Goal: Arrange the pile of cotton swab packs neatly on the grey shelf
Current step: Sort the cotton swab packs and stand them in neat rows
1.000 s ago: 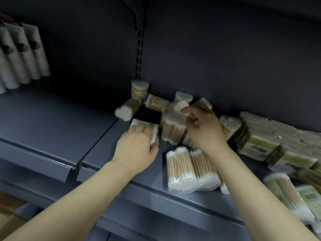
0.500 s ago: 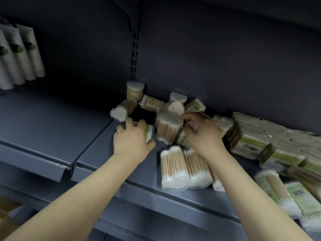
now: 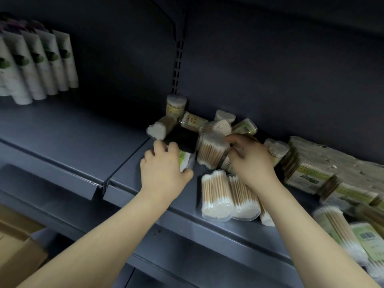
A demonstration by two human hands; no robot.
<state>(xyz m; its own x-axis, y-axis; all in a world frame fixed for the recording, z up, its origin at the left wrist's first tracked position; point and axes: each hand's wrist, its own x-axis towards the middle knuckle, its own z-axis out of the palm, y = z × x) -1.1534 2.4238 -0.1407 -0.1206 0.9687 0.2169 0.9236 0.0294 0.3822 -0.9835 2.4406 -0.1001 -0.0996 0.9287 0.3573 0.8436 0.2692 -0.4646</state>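
Left hand (image 3: 164,171) curls over a flat swab pack (image 3: 186,161) lying on the grey shelf (image 3: 128,163), fingers over its far edge, thumb at the near side. Right hand (image 3: 249,161) has fingers curled round a tall clear pack (image 3: 212,150), thumb side hidden.

Handling, judged: packs light, stiff-walled, slick plastic; take them across the middle, not the cotton ends.

Count: roughly six jumbled packs beyond both hands; two clear packs (image 3: 228,196) side by side just nearer than the right wrist, a third partly hidden; more stacked to its right, number uncertain.
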